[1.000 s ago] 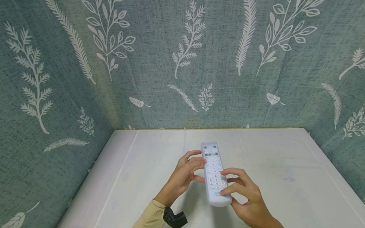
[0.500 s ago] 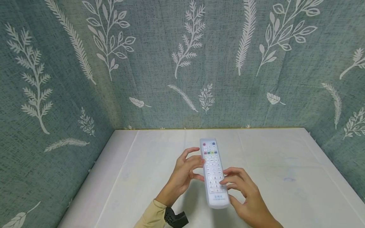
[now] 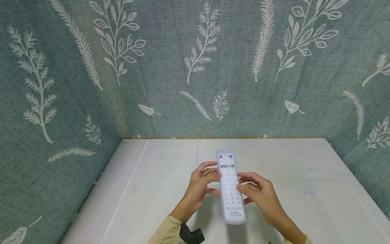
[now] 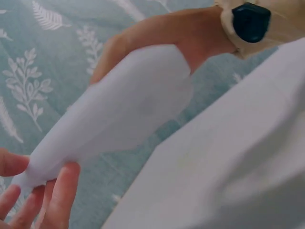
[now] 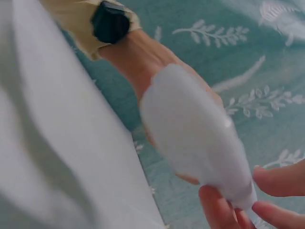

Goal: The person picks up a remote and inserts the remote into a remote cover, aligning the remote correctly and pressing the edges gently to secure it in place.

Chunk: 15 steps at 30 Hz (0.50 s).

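A white remote control in a translucent cover is held above the table, buttons facing up and its long side pointing away from me. My left hand pinches the left edge near the middle, thumb on the front and fingers spread along the side. On the opposite edge, my right hand grips with its thumb by the lower buttons and fingers behind. Both wrist views show the pale back or side of the remote control, with fingertips touching its end.
A white table lies below, with the remote's shadow on it. Green fabric printed with white leaves encloses the back and sides. A dark device is strapped on my left wrist.
My right hand has shifted up from the lower right part of the remote control to its right edge. The remote control has moved slightly right. My left hand keeps its hold.
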Tool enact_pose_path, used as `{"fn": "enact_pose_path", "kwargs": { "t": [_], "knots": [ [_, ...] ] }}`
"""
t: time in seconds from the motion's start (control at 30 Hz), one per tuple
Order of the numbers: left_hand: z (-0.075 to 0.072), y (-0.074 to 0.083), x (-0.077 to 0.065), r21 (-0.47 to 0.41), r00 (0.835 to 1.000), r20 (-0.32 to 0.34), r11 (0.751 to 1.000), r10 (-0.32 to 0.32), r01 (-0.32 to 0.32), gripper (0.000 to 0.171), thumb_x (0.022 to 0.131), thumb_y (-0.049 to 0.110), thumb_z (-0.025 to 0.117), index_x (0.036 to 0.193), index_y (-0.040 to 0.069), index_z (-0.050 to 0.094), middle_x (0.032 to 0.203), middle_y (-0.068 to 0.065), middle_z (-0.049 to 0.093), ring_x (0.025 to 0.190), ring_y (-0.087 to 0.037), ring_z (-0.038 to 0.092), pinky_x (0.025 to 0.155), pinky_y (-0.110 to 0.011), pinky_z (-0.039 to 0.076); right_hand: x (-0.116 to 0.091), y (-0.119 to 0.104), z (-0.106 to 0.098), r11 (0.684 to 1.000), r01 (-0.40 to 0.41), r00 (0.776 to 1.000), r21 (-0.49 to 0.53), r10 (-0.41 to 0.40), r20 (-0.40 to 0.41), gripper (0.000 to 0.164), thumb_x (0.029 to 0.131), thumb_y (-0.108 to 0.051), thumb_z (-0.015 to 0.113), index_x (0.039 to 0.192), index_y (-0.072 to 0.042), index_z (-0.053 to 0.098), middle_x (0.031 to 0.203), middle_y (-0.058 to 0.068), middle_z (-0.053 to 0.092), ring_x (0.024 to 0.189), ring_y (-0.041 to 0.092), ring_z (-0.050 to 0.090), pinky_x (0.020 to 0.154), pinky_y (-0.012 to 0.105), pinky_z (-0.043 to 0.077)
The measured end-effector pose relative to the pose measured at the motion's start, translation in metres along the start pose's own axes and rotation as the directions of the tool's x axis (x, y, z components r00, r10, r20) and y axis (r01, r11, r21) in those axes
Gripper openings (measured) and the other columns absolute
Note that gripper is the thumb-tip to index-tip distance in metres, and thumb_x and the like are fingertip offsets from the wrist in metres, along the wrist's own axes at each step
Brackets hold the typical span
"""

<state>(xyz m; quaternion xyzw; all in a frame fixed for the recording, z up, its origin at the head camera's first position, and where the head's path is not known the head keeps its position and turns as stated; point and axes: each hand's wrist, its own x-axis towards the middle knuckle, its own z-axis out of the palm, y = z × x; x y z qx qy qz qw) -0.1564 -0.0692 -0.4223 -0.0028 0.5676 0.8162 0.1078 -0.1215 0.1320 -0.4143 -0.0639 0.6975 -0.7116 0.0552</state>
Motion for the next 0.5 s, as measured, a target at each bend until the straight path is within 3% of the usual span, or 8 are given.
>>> {"fn": "enact_pose_path", "kwargs": {
  "t": [0.23,0.5],
  "knots": [
    [-0.001,-0.004,0.002,0.085,0.999,-0.032,0.996,0.044,-0.042,0.044,0.083,0.01,0.071,0.125,0.007,0.058,0.111,-0.014,0.057,0.086,-0.022,0.063,0.052,-0.03,0.056,0.013,0.003,0.005,0.997,-0.071,0.995,0.006,0.071,-0.071,0.038,0.083,-0.005,0.07,0.119,0.002,0.059,0.104,0.02,0.057,0.078,0.021,0.064,0.054,0.039,0.057],
    [-0.005,-0.017,0.013,0.141,0.996,-0.05,0.988,0.077,-0.07,0.045,0.082,0.007,0.069,0.125,0.003,0.06,0.105,-0.014,0.057,0.084,-0.018,0.06,0.054,-0.031,0.057,0.024,0.015,0.008,0.997,-0.076,0.988,-0.013,0.073,-0.134,0.034,0.081,0.0,0.069,0.114,0.003,0.063,0.097,0.018,0.059,0.073,0.02,0.065,0.05,0.037,0.056]
  ]
}}
